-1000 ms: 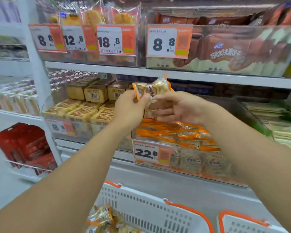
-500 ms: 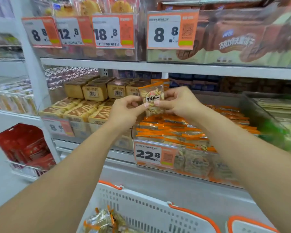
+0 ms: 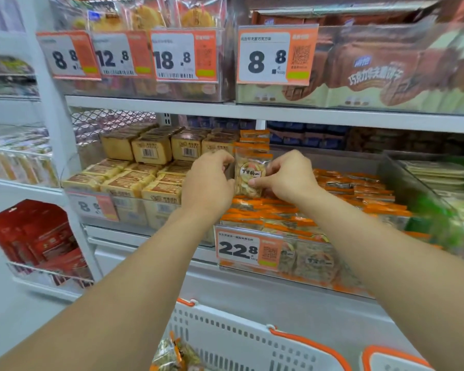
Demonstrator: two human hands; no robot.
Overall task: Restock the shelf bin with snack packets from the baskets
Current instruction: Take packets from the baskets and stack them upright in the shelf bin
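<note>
Currently right hand (image 3: 287, 175) pinches upright snack packet (image 3: 251, 172) by its right edge: clear crinkly film, orange top seal, round label. Left hand (image 3: 208, 180) curled at packet's left edge, grip hidden, can't tell if holding. Packet stands over shelf bin (image 3: 319, 261), clear rigid plastic, packed with flat orange-edged packets, 22.8 price tag (image 3: 248, 250) on front. White metal shelf (image 3: 252, 111) above. Boxy yellow cakes (image 3: 134, 180) left. White perforated basket (image 3: 239, 341), orange rim, below.

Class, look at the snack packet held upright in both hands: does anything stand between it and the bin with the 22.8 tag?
Nothing visible does. The snack packet, held by the left hand and right hand, hangs directly over the open bin.
</note>
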